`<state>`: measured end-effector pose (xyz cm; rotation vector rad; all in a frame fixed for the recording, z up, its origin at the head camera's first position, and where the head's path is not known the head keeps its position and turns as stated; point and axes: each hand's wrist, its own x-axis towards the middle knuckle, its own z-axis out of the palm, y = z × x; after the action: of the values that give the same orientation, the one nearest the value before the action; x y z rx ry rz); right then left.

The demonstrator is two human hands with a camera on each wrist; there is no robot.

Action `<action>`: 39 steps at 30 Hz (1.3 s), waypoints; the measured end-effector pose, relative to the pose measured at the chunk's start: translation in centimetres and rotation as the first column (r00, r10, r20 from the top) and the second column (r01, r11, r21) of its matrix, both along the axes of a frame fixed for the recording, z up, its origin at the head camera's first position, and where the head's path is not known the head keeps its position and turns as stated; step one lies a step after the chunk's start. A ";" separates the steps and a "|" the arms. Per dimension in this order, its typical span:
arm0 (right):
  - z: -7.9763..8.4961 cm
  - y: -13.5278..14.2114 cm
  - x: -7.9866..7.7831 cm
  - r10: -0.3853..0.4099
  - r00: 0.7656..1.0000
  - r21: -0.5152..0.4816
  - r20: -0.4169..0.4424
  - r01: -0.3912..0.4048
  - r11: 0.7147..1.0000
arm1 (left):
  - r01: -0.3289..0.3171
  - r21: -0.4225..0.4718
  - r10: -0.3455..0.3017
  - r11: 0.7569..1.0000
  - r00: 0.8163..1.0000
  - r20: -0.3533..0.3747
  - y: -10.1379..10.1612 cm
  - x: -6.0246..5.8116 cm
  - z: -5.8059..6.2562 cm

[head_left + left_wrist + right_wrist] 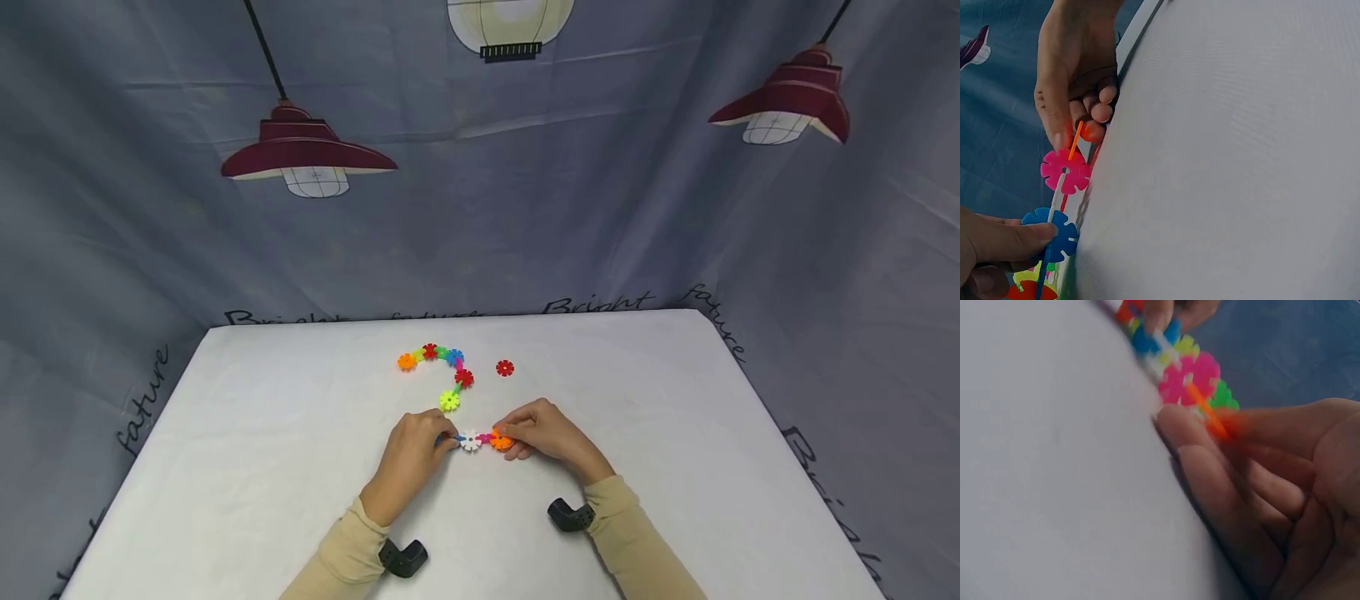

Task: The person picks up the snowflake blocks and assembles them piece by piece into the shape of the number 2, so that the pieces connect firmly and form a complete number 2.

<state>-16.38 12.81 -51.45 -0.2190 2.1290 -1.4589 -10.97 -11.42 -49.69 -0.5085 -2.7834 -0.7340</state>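
Observation:
A short row of notched plastic flower discs lies between the hands over the white table. My left hand (pixel 411 450) pinches a blue disc (pixel 1063 242) at the row's left end, its thumb on the face. Beside it come a white disc (pixel 470 441) and a pink disc (pixel 1065 172), slotted together edge to face. At the right end, my right hand (pixel 551 433) pinches an orange disc (pixel 499 440) between thumb and fingers; it meets the pink disc. Fingers partly cover both end discs.
Beyond the hands, a curved chain of several coloured discs ends in a yellow disc (pixel 449 402) near the left hand; whether it joins the held row cannot be told. A single red disc (pixel 505 367) lies apart. A grey curtain (pixel 480 233) hangs behind the white table (pixel 225 467).

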 end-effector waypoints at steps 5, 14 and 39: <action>0.2 0.6 -1.0 -0.100 0.972 0.119 -0.212 0.127 0.985 | -0.001 0.008 0.001 1.000 1.000 0.009 0.4 0.0 0.1; -0.3 0.3 -5.0 -0.191 0.832 0.258 -0.521 0.366 0.894 | -0.013 0.012 0.013 1.000 1.000 0.014 0.4 0.1 0.1; 0.0 2.9 -0.6 -0.113 0.971 0.056 -0.213 0.128 0.990 | -0.031 0.007 0.030 1.000 0.999 0.014 0.1 0.2 0.0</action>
<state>-16.98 15.75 -51.42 -0.2294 2.3955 -1.4829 -10.76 -11.37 -49.73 -0.4605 -2.7935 -0.7430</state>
